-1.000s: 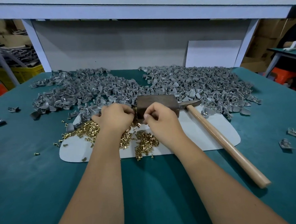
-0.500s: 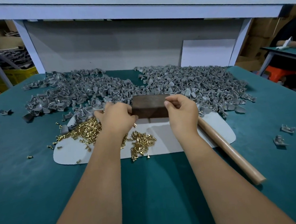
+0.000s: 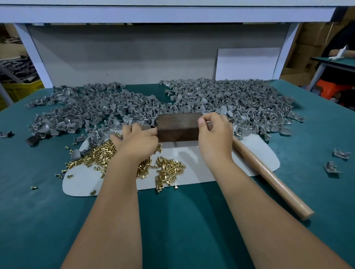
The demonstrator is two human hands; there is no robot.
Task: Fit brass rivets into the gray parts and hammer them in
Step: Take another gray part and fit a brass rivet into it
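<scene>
A dark brown block (image 3: 178, 128) stands at the back edge of a white mat (image 3: 205, 165). My left hand (image 3: 139, 141) is curled against the block's left end, over a heap of brass rivets (image 3: 95, 157). Pinching the block's upper right corner are the thumb and forefinger of my right hand (image 3: 214, 132). A second cluster of rivets (image 3: 168, 169) lies on the mat between my forearms. Gray parts are piled behind the block, to the left (image 3: 85, 112) and to the right (image 3: 238, 102). A hammer's wooden handle (image 3: 271, 180) lies to the right; its head is hidden behind my right hand.
The table has a teal cover (image 3: 187, 226). Loose gray parts (image 3: 336, 161) lie at its right side and stray rivets (image 3: 33, 187) at its left. A white shelf frame (image 3: 166, 15) and a gray back panel close the rear. A yellow crate (image 3: 16, 91) stands far left.
My right hand moved from in front of the block to its right end and pinched its corner. My left hand stayed against the block's left end.
</scene>
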